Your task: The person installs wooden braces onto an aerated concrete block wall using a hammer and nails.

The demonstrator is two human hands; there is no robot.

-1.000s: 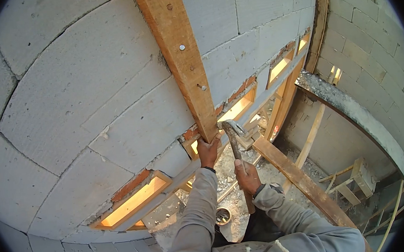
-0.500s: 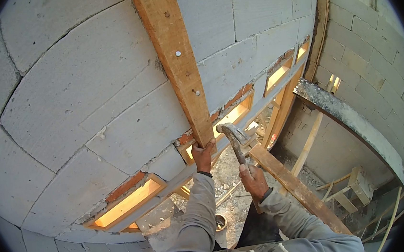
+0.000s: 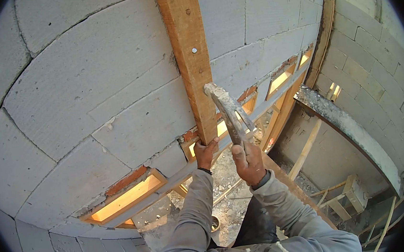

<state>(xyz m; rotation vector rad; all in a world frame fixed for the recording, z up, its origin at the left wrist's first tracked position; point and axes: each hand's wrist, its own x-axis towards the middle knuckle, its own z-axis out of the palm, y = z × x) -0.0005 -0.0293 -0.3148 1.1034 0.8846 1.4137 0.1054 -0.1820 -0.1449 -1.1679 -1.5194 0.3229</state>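
Note:
A wooden plank (image 3: 186, 41) with nails in it runs up the block wall. My left hand (image 3: 205, 153) grips the plank's lower end, thumb on its front face and fingers round the edge. In my right hand (image 3: 250, 165) is a claw hammer (image 3: 230, 116), held by its handle with the fingers wrapped round it. The hammer's head is up against the plank's right edge, overlapping the spot where the lower nail sits. A pale nail head (image 3: 194, 51) shows higher on the plank.
Pale blocks make up the wall (image 3: 133, 108). Small wood-framed openings (image 3: 127, 199) line its lower part. To the right are a curved concrete edge (image 3: 346, 123), a long timber (image 3: 296, 189) and a wooden stand (image 3: 354, 194). A bucket (image 3: 215, 223) stands on the littered ground below.
My right hand has raised the hammer up and left, bringing its head to the plank near the lower nail. My left hand keeps its hold. The view has shifted slightly.

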